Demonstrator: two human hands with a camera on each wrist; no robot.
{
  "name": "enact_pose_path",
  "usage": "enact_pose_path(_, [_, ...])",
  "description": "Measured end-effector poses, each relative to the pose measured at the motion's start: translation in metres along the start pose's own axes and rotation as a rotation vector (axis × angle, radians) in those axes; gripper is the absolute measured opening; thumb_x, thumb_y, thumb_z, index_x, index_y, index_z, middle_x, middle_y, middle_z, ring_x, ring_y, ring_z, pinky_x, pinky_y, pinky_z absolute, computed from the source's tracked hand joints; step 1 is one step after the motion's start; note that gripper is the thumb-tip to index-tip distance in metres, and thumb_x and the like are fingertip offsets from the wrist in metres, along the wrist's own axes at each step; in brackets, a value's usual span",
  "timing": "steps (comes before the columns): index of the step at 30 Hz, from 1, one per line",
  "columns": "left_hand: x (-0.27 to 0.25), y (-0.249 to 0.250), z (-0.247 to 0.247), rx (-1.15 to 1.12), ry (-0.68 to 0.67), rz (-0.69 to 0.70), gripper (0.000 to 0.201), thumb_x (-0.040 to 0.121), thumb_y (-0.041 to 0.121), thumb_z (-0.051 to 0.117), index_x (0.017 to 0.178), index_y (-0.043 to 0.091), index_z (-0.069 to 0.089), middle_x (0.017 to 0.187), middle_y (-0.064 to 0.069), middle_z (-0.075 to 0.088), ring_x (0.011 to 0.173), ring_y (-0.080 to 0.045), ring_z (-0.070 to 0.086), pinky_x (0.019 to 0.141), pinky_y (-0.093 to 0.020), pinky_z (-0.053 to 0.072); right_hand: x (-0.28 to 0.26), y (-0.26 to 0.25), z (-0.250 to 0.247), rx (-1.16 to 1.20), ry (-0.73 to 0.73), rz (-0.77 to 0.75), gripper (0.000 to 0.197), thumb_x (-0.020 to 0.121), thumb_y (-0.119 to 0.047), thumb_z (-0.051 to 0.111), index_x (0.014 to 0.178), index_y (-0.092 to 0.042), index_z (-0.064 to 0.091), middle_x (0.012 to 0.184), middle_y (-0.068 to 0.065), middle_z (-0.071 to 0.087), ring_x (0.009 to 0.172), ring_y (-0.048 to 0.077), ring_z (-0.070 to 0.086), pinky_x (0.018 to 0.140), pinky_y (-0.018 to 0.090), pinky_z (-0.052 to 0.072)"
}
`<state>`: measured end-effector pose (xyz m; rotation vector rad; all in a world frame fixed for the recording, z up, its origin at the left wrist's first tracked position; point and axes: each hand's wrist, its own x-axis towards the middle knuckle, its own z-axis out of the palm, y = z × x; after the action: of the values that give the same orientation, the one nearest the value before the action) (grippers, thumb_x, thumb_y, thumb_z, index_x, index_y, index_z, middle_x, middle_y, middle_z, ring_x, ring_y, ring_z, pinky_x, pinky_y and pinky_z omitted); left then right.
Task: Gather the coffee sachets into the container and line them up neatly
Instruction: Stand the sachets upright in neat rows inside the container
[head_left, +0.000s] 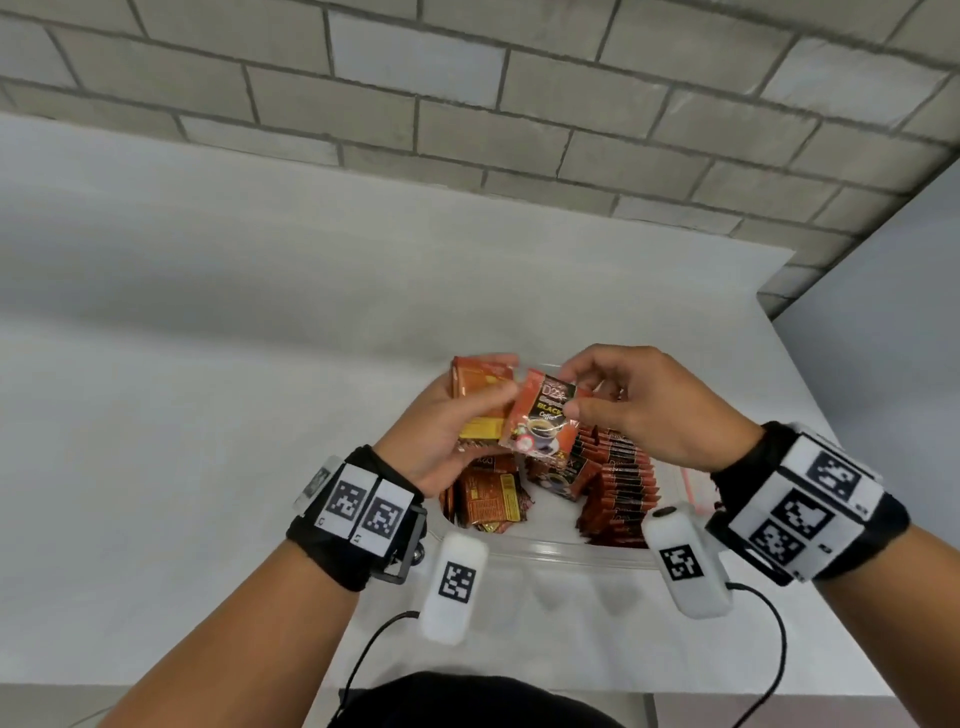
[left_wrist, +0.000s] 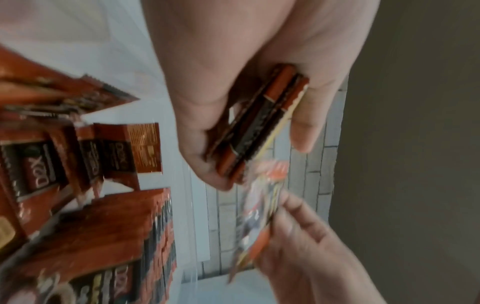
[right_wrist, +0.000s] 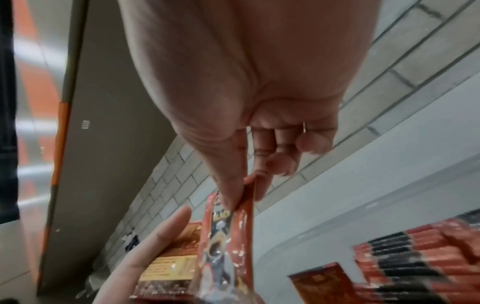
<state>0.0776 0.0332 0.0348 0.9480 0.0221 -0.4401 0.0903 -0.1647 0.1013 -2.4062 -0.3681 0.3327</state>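
Head view, nearest first: a clear plastic container (head_left: 561, 553) sits on the white desk (head_left: 208, 364) close to the person's body, its near rim between the two wrists. Inside it, at 3 o'clock, a row of red-and-black coffee sachets (head_left: 621, 488) stands on edge, packed tight; at 9 o'clock a few loose sachets (head_left: 488, 496) lie jumbled, and one more (head_left: 558, 475) leans in the middle. Above the container, the left hand (head_left: 441, 431) holds a small stack of sachets (head_left: 480, 400), thumb across the front and fingers curled behind; the left wrist view shows that stack (left_wrist: 262, 123) edge-on, clamped between thumb and fingers. Just at 3 o'clock of it, the right hand (head_left: 639, 405) pinches a single sachet (head_left: 543, 415) by its upper edge, its printed face toward the camera, its left edge overlapping the stack. In the right wrist view, thumb and forefinger close its grip on that sachet (right_wrist: 228, 236). Farther off, beyond the desk, runs a grey brick wall (head_left: 467, 93).
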Motion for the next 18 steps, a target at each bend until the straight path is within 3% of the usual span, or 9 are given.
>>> enact_pose_path(2, [0.003, 0.007, -0.012, -0.088, 0.095, 0.02, 0.04, 0.074, 0.019, 0.065, 0.114, 0.016, 0.06, 0.088, -0.009, 0.065, 0.075, -0.021, 0.066, 0.07, -0.034, 0.054, 0.002, 0.011, -0.002, -0.069, -0.033, 0.066, 0.015, 0.082, -0.019, 0.073, 0.089, -0.026, 0.063, 0.078, -0.007, 0.06, 0.06, -0.002, 0.05, 0.058, 0.011, 0.037])
enact_pose_path(5, [0.003, 0.009, -0.029, -0.215, 0.155, 0.032, 0.039, 0.074, 0.02, 0.063, 0.112, 0.015, 0.06, 0.08, -0.008, 0.065, 0.068, -0.02, 0.064, 0.064, -0.031, 0.054, 0.006, 0.025, 0.006, -0.327, -0.159, 0.173, 0.016, 0.08, -0.017, 0.073, 0.08, -0.023, 0.058, 0.074, -0.009, 0.057, 0.067, 0.007, 0.052, 0.058, 0.015, 0.037])
enact_pose_path(8, [0.002, 0.003, -0.033, -0.234, 0.18, 0.026, 0.038, 0.074, 0.02, 0.063, 0.111, 0.014, 0.061, 0.081, -0.009, 0.065, 0.069, -0.021, 0.064, 0.066, -0.032, 0.055, 0.009, 0.031, 0.02, -0.458, -0.258, 0.194, 0.014, 0.079, -0.019, 0.073, 0.078, -0.021, 0.059, 0.072, -0.012, 0.055, 0.071, 0.011, 0.054, 0.058, 0.018, 0.038])
enact_pose_path(13, [0.001, 0.001, -0.035, -0.27, 0.171, 0.034, 0.037, 0.075, 0.017, 0.062, 0.112, 0.013, 0.06, 0.082, -0.01, 0.065, 0.072, -0.022, 0.063, 0.069, -0.034, 0.054, 0.02, 0.028, 0.031, -0.661, -0.293, 0.213, 0.026, 0.077, -0.032, 0.074, 0.065, -0.027, 0.051, 0.069, -0.011, 0.055, 0.071, 0.012, 0.053, 0.054, 0.021, 0.033])
enact_pose_path(18, [0.0, 0.0, -0.037, -0.302, 0.174, 0.03, 0.037, 0.076, 0.016, 0.061, 0.113, 0.013, 0.06, 0.083, -0.011, 0.065, 0.074, -0.023, 0.064, 0.069, -0.034, 0.056, 0.022, 0.026, 0.043, -0.884, -0.357, 0.174, 0.029, 0.075, -0.045, 0.073, 0.067, -0.023, 0.056, 0.072, -0.008, 0.059, 0.075, 0.014, 0.055, 0.07, 0.029, 0.043])
